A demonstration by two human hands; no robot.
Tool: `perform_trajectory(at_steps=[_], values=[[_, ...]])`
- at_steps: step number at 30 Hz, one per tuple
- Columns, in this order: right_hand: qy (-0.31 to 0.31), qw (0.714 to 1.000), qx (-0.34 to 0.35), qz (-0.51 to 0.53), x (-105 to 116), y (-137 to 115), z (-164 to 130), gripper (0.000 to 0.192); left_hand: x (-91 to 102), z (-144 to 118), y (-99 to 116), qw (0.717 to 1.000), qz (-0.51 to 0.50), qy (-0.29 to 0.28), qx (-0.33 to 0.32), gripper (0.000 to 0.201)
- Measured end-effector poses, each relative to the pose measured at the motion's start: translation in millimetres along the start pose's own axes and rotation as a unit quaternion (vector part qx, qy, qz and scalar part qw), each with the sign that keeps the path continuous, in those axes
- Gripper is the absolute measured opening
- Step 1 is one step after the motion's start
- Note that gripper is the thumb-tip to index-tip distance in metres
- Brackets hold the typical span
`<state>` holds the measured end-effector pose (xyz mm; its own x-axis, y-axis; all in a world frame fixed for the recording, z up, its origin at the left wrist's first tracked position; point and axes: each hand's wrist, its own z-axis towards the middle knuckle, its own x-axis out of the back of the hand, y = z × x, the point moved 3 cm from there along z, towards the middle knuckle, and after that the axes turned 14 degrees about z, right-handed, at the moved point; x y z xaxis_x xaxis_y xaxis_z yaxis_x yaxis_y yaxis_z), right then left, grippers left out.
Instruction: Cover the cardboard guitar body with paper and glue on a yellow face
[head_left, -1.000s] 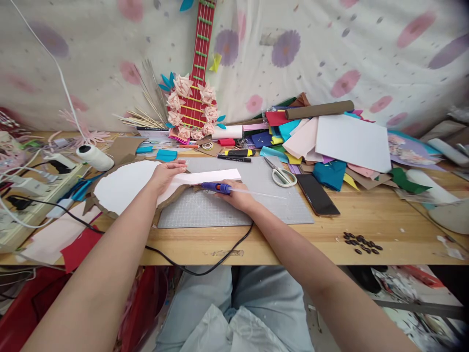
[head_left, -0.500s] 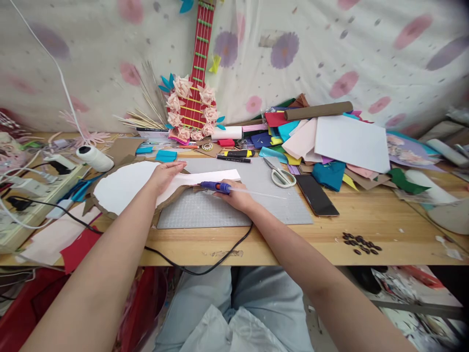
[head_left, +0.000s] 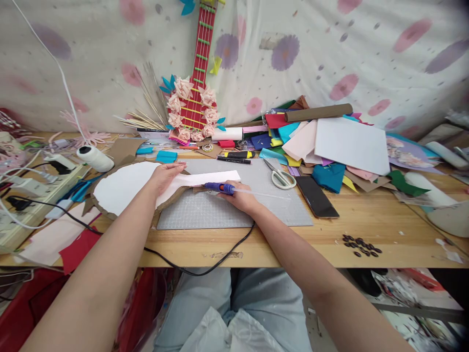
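My right hand [head_left: 240,196] is wrapped round a blue hot glue gun [head_left: 217,187], a clear glue stick jutting out behind it. The nozzle points left, along the lower edge of the narrow neck of a white guitar-shaped cutout [head_left: 120,183]. Brown paper or card [head_left: 172,208] shows as a ragged border under the cutout's rounded body. My left hand [head_left: 164,177] lies on the cutout where body meets neck, fingers stretched out to the right. Beneath the neck is a grey cutting mat [head_left: 205,215]. Whether glue is on the edge is too small to tell.
White-handled scissors [head_left: 282,178] and a black phone [head_left: 317,196] lie to the right. Small dark beads [head_left: 361,244] sit near the front edge. A flowered red guitar model [head_left: 194,105] stands behind. The glue gun's black cord [head_left: 205,271] droops over the table edge.
My right hand has shifted slightly right with the glue gun, drawing its nozzle along the neck's edge. My left hand and the cutout stay put.
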<state>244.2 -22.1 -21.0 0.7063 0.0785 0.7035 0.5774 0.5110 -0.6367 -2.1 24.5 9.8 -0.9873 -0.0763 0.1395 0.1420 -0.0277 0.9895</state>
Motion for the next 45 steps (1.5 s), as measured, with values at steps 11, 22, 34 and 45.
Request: perform_trajectory(at_steps=[11,22,34,45], values=[[-0.008,1.000,-0.001,0.008,5,2,-2,0.031,0.4,-2,1,1.000,-0.021,-0.009,0.021,0.028],[0.021,1.000,-0.006,0.015,19,12,-7,0.028,-1.2,-4,4,1.000,-0.003,-0.004,0.022,0.028],[0.011,0.998,-0.056,0.039,31,26,-7,0.030,-2.5,-2,0,1.000,0.023,0.007,-0.006,0.036],[-0.006,0.971,-0.152,0.185,56,51,-15,0.036,-16.5,-14,22,0.946,0.299,-0.060,-0.111,0.047]])
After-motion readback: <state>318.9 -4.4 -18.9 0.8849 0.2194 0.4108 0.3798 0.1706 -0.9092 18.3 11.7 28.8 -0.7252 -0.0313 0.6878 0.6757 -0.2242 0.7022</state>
